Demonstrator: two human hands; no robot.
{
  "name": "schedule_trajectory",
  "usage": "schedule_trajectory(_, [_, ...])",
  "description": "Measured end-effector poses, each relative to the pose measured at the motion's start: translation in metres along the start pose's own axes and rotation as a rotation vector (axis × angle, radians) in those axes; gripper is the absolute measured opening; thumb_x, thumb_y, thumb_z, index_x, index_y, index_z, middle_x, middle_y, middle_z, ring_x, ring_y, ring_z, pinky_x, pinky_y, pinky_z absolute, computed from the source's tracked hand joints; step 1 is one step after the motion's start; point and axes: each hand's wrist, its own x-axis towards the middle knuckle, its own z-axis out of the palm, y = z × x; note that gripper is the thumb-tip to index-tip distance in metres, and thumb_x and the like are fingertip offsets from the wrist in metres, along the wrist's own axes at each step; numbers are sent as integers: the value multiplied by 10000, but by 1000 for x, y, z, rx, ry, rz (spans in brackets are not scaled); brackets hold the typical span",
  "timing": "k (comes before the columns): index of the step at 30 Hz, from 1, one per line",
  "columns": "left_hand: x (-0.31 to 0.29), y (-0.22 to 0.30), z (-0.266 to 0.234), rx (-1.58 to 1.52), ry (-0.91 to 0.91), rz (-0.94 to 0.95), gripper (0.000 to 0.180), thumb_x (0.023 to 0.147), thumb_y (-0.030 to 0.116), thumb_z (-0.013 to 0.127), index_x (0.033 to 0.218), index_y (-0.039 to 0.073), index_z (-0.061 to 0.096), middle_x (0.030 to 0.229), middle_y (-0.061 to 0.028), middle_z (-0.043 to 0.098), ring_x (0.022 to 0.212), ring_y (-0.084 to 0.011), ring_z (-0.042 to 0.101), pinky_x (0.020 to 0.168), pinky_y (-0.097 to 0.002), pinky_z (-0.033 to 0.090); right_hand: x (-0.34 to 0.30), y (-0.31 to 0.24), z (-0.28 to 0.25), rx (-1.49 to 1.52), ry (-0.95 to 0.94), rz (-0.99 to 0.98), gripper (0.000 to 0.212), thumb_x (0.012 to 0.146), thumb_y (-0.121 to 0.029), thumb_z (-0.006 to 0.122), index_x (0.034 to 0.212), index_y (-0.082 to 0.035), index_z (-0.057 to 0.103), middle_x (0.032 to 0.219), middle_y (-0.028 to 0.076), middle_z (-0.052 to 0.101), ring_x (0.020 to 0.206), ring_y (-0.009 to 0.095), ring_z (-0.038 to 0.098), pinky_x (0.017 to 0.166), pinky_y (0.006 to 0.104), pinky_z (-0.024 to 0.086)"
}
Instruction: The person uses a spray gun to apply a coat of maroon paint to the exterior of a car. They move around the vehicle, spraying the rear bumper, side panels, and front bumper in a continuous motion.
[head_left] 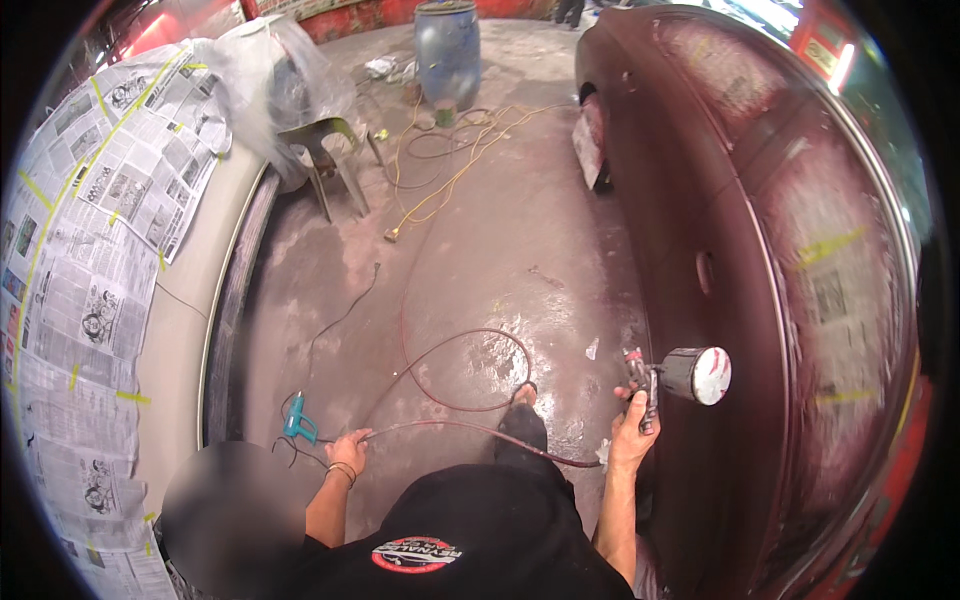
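My right hand (630,435) is closed around the handle of a paint spray gun (636,368), held beside the dark maroon car (690,330). The gun's metal cup (683,374) sticks out to the right, its pale end streaked with red. A dark red air hose (500,437) runs from below the gun across to my left hand (347,455). My left fingers are curled on that hose, and a band circles the wrist. Just beyond the left hand, a teal pistol-shaped power tool (299,420) with a black cord lies on the floor.
Hose loops (470,406) lie around my foot. A pale car (190,330) covered in taped newspaper (110,290) stands left. Farther off are a plastic-draped chair (335,150), a yellow extension cord (455,180) and a blue drum (447,55). A blurred round patch (235,520) hides the lower left.
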Motion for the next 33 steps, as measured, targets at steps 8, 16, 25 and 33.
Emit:
schedule_trajectory(8, [51,85,-31,-79,155,-269,325,949,244,638,1272,248,669,1204,-65,710,1196,-305,633,1055,-547,387,196,-15,108,117,-107,64,360,1057,-315,579,1237,-16,667,945,29,722,539,16,376,474,230,270])
schedule_trajectory(16, [131,185,-72,-115,247,-413,341,979,191,608,1310,267,631,1236,-61,685,1246,-286,599,1101,-590,337,359,-48,240,131,-295,28,336,1008,-262,661,1247,-27,660,952,60,728,477,7,381,424,220,268])
schedule_trajectory(25, [291,234,-84,-163,218,-631,318,993,213,599,1308,235,631,1303,-50,675,1272,-268,595,1123,-590,326,534,-97,423,219,-408,27,291,1004,-204,646,1223,-12,659,943,96,716,458,27,394,417,220,296])
schedule_trajectory(33, [522,332,-177,7,60,-707,295,1005,355,578,1271,234,617,1255,-94,677,1243,-335,610,1100,-600,362,717,-125,534,220,-261,50,335,1016,-283,612,1234,-31,644,942,83,703,460,54,392,431,242,315])
